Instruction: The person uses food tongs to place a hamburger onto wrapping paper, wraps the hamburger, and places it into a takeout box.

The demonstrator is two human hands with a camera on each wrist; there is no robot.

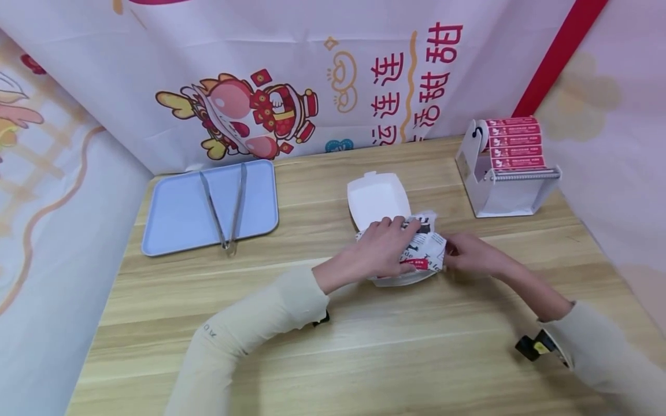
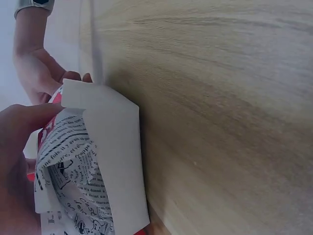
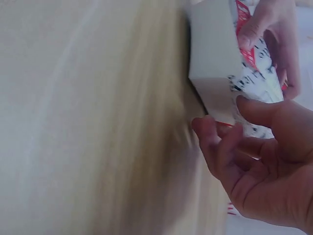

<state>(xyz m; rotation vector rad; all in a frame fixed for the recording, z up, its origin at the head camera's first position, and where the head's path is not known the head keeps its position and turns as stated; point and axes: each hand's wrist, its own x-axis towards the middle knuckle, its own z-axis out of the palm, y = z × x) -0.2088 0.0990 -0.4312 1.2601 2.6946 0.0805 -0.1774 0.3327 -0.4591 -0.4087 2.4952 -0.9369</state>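
A white clamshell takeout box [image 1: 378, 199] stands with its lid up. In its base lies a bundle wrapped in printed paper [image 1: 436, 245], with a red sticker [image 1: 419, 264] on it. My left hand [image 1: 382, 248] grips the bundle from above, the thumb on the sticker side and the fingers across the top. At the bundle's right end is my right hand [image 1: 474, 254]. The right wrist view shows that hand's thumb [image 3: 252, 108] against the paper and its curled fingers by the box's corner. A gaping paper fold [image 2: 73, 181] shows in the left wrist view; the bundle's contents are hidden.
On the left, a blue tray [image 1: 171, 214] carries metal tongs [image 1: 238, 202], their joined end past its front edge. A white dispenser [image 1: 499, 199] with a roll of red stickers [image 1: 515, 141] stands at the back right. Printed cloth walls [image 1: 312, 86] border the wooden table.
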